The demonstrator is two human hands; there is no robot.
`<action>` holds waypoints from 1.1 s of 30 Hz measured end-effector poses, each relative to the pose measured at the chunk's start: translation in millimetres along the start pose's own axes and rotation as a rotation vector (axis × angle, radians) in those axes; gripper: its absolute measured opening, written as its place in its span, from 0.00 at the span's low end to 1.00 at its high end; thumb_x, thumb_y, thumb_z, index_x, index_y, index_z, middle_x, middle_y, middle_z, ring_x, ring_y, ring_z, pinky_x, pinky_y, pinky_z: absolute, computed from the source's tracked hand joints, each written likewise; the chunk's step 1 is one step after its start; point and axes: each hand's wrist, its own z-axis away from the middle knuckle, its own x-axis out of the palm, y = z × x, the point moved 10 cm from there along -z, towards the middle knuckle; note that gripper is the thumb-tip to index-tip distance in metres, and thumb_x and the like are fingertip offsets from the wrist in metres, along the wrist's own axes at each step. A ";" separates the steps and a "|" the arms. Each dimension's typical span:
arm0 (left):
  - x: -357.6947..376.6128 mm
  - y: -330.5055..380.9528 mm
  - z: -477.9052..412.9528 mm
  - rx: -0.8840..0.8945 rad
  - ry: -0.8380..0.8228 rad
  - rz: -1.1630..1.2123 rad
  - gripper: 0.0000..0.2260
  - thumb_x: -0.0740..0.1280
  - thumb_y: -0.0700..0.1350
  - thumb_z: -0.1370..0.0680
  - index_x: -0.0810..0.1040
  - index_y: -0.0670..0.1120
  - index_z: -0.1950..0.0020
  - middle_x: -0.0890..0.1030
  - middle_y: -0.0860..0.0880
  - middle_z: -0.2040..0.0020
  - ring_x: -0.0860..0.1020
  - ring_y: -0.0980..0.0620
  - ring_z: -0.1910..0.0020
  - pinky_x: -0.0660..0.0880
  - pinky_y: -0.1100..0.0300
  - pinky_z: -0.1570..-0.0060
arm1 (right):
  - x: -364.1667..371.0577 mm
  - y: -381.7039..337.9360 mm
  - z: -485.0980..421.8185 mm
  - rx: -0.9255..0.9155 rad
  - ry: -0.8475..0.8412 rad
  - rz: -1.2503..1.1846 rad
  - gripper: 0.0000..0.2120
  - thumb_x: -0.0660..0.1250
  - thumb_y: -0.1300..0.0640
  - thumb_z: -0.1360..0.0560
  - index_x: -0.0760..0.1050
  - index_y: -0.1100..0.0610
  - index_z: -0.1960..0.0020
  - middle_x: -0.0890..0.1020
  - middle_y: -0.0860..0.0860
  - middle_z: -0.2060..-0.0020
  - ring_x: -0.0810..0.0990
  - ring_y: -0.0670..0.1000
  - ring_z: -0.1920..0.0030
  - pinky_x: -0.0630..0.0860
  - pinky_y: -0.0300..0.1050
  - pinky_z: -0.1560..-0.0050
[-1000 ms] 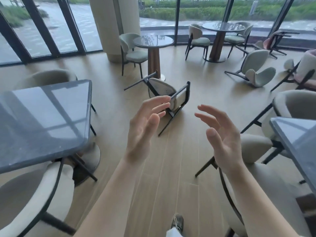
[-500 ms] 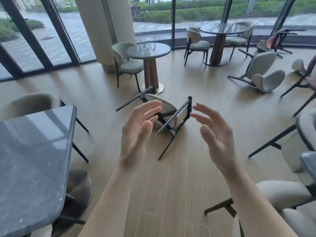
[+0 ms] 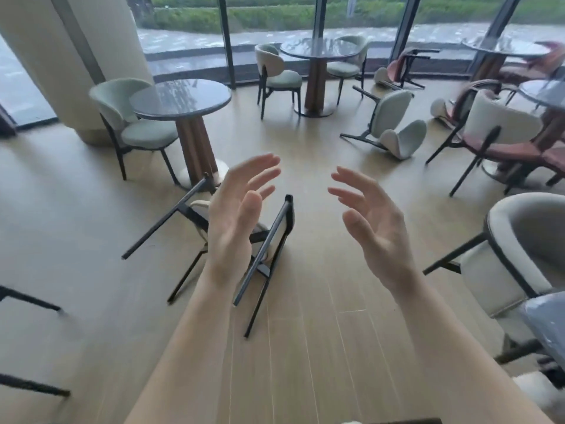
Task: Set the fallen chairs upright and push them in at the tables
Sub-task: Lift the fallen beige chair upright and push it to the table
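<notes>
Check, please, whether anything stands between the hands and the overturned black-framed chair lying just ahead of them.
Nothing visible does. The left hand and right hand hover open, holding nothing, over the overturned black-framed, cream-cushioned chair; only pale wooden floor shows between them.

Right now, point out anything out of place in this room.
At least three chairs are down. The nearest chair lies toppled by the round table, legs sticking out. A green chair is tipped over mid-floor, and a red chair lies overturned by the window. The left hand and right hand hover open, holding nothing.
</notes>
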 end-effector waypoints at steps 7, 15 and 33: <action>91.4 -107.5 -90.3 -0.076 -0.145 0.078 0.30 0.66 0.69 0.22 0.76 0.49 0.30 0.81 0.44 0.31 0.79 0.40 0.30 0.75 0.39 0.31 | -91.9 78.5 -67.9 0.033 0.131 0.049 0.38 0.67 0.28 0.26 0.71 0.51 0.25 0.79 0.48 0.28 0.81 0.52 0.31 0.76 0.45 0.31; 165.2 -199.7 -222.4 -0.026 -0.067 0.026 0.27 0.67 0.70 0.22 0.78 0.53 0.31 0.81 0.47 0.32 0.79 0.39 0.30 0.75 0.39 0.32 | -202.4 167.3 -205.3 0.014 0.102 0.005 0.35 0.69 0.29 0.26 0.73 0.48 0.26 0.79 0.49 0.29 0.81 0.53 0.32 0.75 0.50 0.29; 180.5 -430.4 -485.1 0.033 0.181 -0.051 0.34 0.66 0.70 0.22 0.73 0.44 0.29 0.79 0.41 0.30 0.77 0.38 0.29 0.74 0.37 0.30 | -250.5 377.3 -544.8 -0.038 -0.217 -0.011 0.38 0.68 0.29 0.25 0.72 0.53 0.26 0.79 0.53 0.29 0.82 0.55 0.32 0.75 0.52 0.29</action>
